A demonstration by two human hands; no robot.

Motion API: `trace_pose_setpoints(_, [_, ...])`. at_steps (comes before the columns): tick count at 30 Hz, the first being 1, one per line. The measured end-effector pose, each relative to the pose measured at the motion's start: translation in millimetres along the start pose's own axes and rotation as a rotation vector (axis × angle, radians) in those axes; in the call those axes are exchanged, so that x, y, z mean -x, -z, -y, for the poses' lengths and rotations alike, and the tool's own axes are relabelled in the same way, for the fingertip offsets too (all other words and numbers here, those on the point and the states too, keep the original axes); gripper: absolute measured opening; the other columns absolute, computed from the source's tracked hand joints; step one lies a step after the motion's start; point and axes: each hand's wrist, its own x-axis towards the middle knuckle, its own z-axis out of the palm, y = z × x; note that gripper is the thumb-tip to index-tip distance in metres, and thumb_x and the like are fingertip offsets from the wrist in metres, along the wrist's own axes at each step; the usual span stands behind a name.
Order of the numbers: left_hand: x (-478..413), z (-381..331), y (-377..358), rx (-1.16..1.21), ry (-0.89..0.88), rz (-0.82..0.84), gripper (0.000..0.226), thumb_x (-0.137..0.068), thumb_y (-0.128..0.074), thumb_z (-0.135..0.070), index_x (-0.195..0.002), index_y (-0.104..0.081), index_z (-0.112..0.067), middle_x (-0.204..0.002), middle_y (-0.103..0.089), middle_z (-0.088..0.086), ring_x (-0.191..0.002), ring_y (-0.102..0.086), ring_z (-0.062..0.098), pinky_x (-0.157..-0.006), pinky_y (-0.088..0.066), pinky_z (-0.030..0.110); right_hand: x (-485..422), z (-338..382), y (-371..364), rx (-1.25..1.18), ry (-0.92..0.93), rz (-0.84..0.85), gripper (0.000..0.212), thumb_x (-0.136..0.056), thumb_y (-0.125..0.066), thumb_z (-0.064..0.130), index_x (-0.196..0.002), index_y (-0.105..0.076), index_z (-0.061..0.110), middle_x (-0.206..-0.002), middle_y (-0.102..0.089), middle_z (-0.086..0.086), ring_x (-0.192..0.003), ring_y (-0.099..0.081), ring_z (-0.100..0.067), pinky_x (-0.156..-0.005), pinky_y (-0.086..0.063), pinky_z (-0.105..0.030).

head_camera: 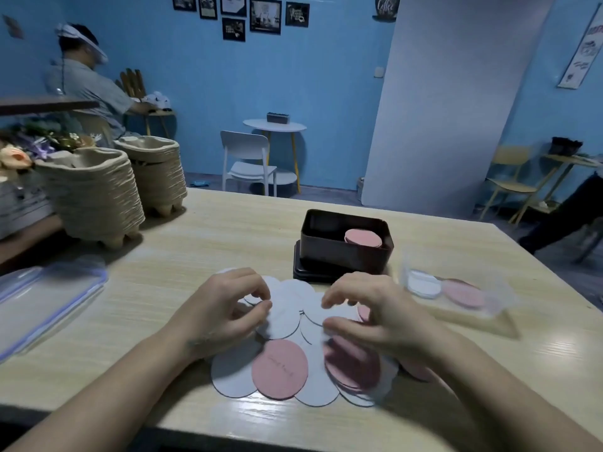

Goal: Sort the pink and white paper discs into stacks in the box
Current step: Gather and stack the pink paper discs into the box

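left hand (225, 306), right hand (372, 313) hiding discs (280, 370), grips blurred, box (342, 257) interior dim

Wide bare table (202, 236) lies left of the black box (342, 256), whose top stands open from above. Loose discs (280, 370) cover the near middle, reaching almost to the box. A clear container (463, 305) blocks the right, a plastic lid (49, 301) the near left, and stacked pulp trays (94, 197) the far left.

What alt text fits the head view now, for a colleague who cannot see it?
The left hand pinches a white disc from a loose pile of pink and white discs on a wooden table, the right hand curled over it. Behind the pile, a dark box holds a pink stack at its right end.
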Motion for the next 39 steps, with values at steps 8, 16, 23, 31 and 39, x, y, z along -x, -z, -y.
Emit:
trace_pose_setpoints(8, [4.7, 1.1, -2.1, -0.008, 0.037, -0.044, 0.014, -0.089, -0.06, -0.03, -0.083, -0.066, -0.019, -0.082, -0.062, -0.01, -0.078, -0.062, 0.013, -0.068, -0.05, 0.034, 1.6, 50.4, -29.3, 0.024, 0.066, 0.326, 0.062, -0.081, -0.083, 0.056, -0.133, -0.062, 0.028, -0.135, -0.059, 0.011, -0.129, -0.046, -0.003, -0.107, -0.038, -0.023])
trace_pose_setpoints(16, [3.8, 2.9, -2.2, -0.034, 0.0, -0.036, 0.011, -0.089, -0.061, -0.029, -0.083, -0.064, -0.02, -0.082, -0.062, -0.012, -0.078, -0.061, 0.013, -0.069, -0.049, 0.035, -4.5, 51.1, -32.9, -0.008, 0.047, 0.296, 0.053, -0.083, -0.084, 0.047, -0.128, -0.062, 0.027, -0.125, -0.06, 0.008, -0.119, -0.052, -0.008, -0.102, -0.044, -0.031])
trace_pose_setpoints(23, [1.7, -1.2, -0.5, -0.149, -0.058, 0.035, 0.008, -0.091, -0.059, -0.036, -0.088, -0.061, -0.028, -0.085, -0.058, -0.017, -0.078, -0.056, 0.006, -0.064, -0.049, 0.031, 7.4, 14.4, 1.7, -0.096, 0.012, 0.109, 0.049, -0.081, -0.086, 0.048, -0.119, -0.067, 0.026, -0.125, -0.061, 0.011, -0.118, -0.061, -0.01, -0.097, -0.052, -0.031])
trace_pose_setpoints(31, [-9.0, -44.6, -19.1, -0.08, -0.164, 0.146, 0.018, -0.09, -0.065, -0.04, -0.094, -0.067, -0.023, -0.088, -0.064, -0.01, -0.082, -0.058, 0.01, -0.069, -0.049, 0.03, 28.1, -44.7, 20.2, -0.071, -0.089, -0.156, 0.048, -0.077, -0.084, 0.049, -0.112, -0.071, 0.019, -0.126, -0.066, 0.007, -0.116, -0.064, -0.008, -0.089, -0.055, -0.029])
trace_pose_setpoints(39, [-25.2, -68.8, -51.1, -0.048, -0.23, 0.39, 0.059, -0.082, -0.069, -0.066, -0.123, -0.06, -0.025, -0.112, -0.061, -0.009, -0.106, -0.054, 0.012, -0.092, -0.047, 0.033, 45.0, -59.1, 13.8, -0.102, -0.192, -0.191, 0.046, -0.077, -0.079, 0.053, -0.114, -0.069, 0.027, -0.116, -0.07, 0.017, -0.106, -0.067, -0.009, -0.086, -0.051, -0.02])
